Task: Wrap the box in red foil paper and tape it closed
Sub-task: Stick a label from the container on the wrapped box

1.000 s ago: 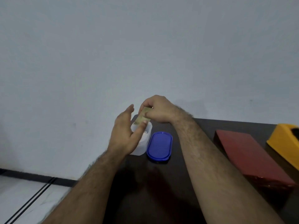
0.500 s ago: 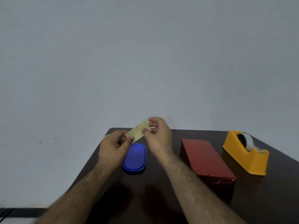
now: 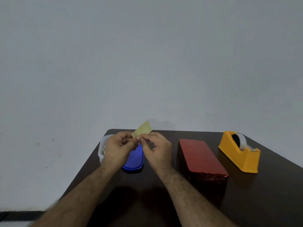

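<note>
- Between the fingertips of both hands, held up above the dark table (image 3: 213,210), is a small pale yellow rectangular slip of paper (image 3: 142,129); the left hand (image 3: 117,149) pinches its lower corner and the right hand (image 3: 155,149) has finger and thumb closed at that same corner, though what exactly they grip is too small to tell
- Well to the right of the right hand's fingers, untouched, lies the long box already covered in red foil paper (image 3: 201,158); its top is smooth and the near end is folded in, crinkled
- Judging by that, the wrapping looks mostly done; whether the seams are taped cannot be seen, so taping or a label may remain
- Farther right still stands a yellow plastic tape dispenser (image 3: 239,153) with a roll loaded
- Just under the fingers sits a blue oval plastic lid (image 3: 134,163), and behind the left hand a clear plastic tub (image 3: 103,145)
- Count: one wrapped box, one dispenser, one lid, one tub, one slip, two hands
</note>
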A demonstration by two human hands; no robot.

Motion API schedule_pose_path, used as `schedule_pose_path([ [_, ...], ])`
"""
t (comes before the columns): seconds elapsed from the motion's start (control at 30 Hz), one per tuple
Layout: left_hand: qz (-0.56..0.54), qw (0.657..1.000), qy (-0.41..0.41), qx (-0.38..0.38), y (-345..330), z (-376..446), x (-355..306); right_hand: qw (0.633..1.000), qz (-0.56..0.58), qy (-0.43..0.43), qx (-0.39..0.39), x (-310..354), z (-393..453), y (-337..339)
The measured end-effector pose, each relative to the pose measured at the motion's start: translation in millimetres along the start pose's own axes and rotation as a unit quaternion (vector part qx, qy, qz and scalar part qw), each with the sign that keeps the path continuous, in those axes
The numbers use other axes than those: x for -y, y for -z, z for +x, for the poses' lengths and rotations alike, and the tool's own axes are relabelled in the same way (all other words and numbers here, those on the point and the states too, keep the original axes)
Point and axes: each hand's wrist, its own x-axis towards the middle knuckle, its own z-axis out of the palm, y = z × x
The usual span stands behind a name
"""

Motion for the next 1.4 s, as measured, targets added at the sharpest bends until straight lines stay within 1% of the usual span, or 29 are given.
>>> schedule_pose_path([
  [0.17,-0.087,0.993,0.02,0.073,3,0,-3,1.0,0.001,0.002,0.018,1,0,3],
  [0.23,-0.102,0.991,0.024,0.084,5,0,-3,1.0,0.001,0.001,0.016,0,0,5],
  [0.3,-0.088,0.993,0.019,0.082,6,0,-3,1.0,-0.014,0.01,0.023,0,1,6],
  [0.43,-0.054,0.997,0.009,0.062,4,3,2,0.995,-0.067,0.055,0.05,0,-1,5],
  [0.53,-0.033,0.998,-0.002,0.046,2,5,6,0.993,-0.08,0.066,0.054,0,1,5],
  [0.67,0.028,0.997,-0.047,0.062,2,4,8,0.994,-0.07,0.047,0.065,3,2,10],
  [0.8,0.068,0.993,-0.063,0.073,0,2,4,0.994,-0.078,0.033,0.069,3,0,14],
  [0.93,0.067,0.994,-0.05,0.077,-2,0,0,0.997,-0.061,-0.019,0.033,6,-1,19],
  [1.07,0.043,0.997,-0.027,0.051,-1,1,-1,0.991,-0.027,-0.111,-0.064,10,1,25],
  [1.13,0.042,0.998,-0.013,0.033,-1,3,1,0.986,-0.02,-0.142,-0.087,13,4,30],
  [1.27,0.051,0.999,0.016,0.005,-2,5,5,0.982,-0.069,-0.142,-0.101,24,7,47],
  [1.4,0.066,0.996,0.046,-0.036,0,7,7,0.971,-0.167,-0.137,-0.104,31,8,66],
])
